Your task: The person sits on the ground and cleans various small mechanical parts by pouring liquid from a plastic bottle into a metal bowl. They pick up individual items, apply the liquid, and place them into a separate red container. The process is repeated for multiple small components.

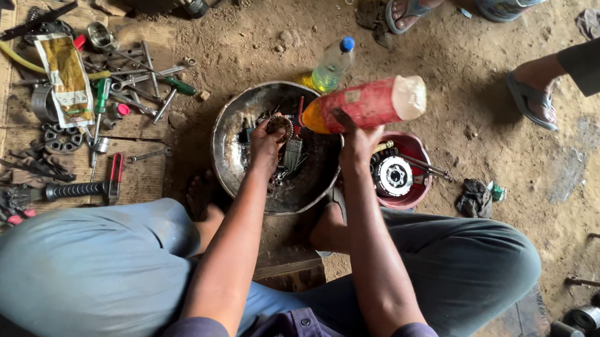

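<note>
Ground: bare packed earth, brown and gritty, with small stones scattered over it.
Wooden boards [144,175]: flat, worn planks at the person's left, strewn with spanners, screwdrivers and pliers.
Metal basin [237,129]: wide, round, shallow, dull grey steel, blackened and oily inside; it sits on the ground between the person's knees, with a brush [292,153] and small dark parts lying in it.
Red bottle [367,105]: plastic, cylindrical, translucent red with a pale base, tipped nearly flat over the basin's right rim, its narrow end pointing into the basin.
Right hand [359,143]: closed around the red bottle from below, fingers wrapped over its body.
Red bowl [419,148]: small, round, plastic, just beside the basin on the right, holding a circular toothed metal disc.
Clear bottle [333,64]: plastic, blue cap, yellowish liquid, lying just beyond the basin.
Left hand [266,143]: fingers curled shut on the gear, held over the basin's middle.
Gear [280,126]: small, round, toothed, dark and greasy, gripped at the fingertips.
</note>
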